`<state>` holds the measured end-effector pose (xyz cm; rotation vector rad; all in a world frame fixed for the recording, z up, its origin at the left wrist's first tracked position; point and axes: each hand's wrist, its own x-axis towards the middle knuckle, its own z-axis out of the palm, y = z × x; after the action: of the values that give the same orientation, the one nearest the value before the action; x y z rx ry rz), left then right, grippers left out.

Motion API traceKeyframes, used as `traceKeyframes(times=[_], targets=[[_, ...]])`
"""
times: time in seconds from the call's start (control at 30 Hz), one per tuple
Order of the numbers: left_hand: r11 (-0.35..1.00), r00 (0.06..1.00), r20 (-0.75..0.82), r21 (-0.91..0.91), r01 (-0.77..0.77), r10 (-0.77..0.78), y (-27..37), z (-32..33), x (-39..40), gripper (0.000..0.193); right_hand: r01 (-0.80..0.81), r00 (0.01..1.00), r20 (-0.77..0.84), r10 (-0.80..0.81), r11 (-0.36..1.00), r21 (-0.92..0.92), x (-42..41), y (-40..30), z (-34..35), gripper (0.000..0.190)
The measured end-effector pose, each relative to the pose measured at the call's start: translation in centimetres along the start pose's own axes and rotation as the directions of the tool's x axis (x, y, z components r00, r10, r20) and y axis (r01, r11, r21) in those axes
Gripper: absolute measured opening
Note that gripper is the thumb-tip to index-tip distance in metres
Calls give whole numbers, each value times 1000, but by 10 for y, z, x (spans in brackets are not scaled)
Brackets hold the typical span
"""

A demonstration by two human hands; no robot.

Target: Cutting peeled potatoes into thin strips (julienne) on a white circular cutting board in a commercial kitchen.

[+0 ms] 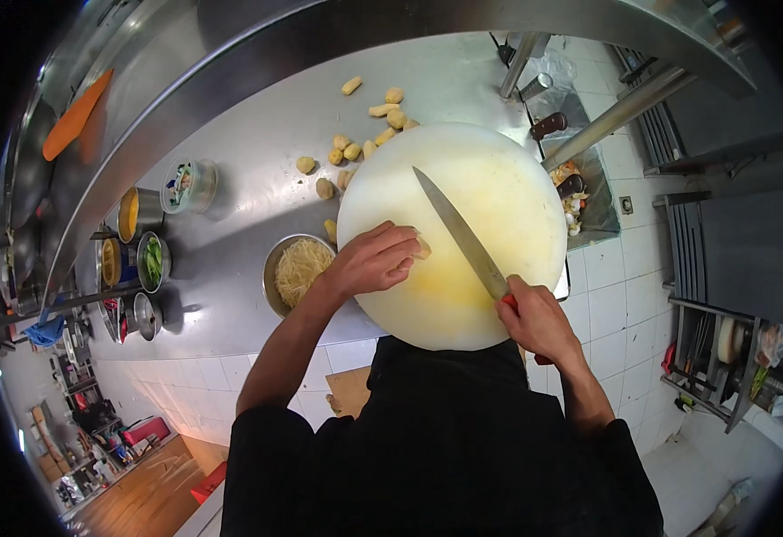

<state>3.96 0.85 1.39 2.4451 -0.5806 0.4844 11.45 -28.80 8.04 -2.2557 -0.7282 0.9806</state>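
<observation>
A large round white cutting board (458, 154) with yellowish stains lies before me. My left hand (381, 258) is over its left part, fingers curled round a peeled potato piece (422, 247) that shows at the fingertips. My right hand (539, 315) grips the red handle of a long kitchen knife (462, 231); the blade points up and left across the board, apart from the potato. Beside my left wrist stands a metal bowl (269, 275) of pale thin shreds (301, 265). Several peeled potatoes (352, 152) lie on the steel table beyond the board's upper left edge.
A clear plastic tub (200, 186) and metal containers, one with green vegetable pieces (152, 260), stand at the left. A steel shelf edge (244, 54) crosses above. Right of the board are dark-handled knives (549, 125) and a lined bin (596, 221) with scraps.
</observation>
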Motion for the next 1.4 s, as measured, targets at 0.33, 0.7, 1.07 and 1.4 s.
traceKeyframes(times=[0.33,0.7,1.07,1.4], targets=[[989,993,4,90,-121,121,1,-1,-1,27,156,986,-5,-165,938,-309,-35,-44,7,7],[996,997,39,55,-72,70,1,1,-2,31,149,986,-17,-163,933,-327,-3,-44,20,8],[996,996,39,53,-78,76,1,-2,0,30,151,988,24,-151,939,-309,3,-49,21,9],[993,996,22,75,-92,91,-1,0,3,34,95,995,15,-94,975,-200,58,-34,35,17]])
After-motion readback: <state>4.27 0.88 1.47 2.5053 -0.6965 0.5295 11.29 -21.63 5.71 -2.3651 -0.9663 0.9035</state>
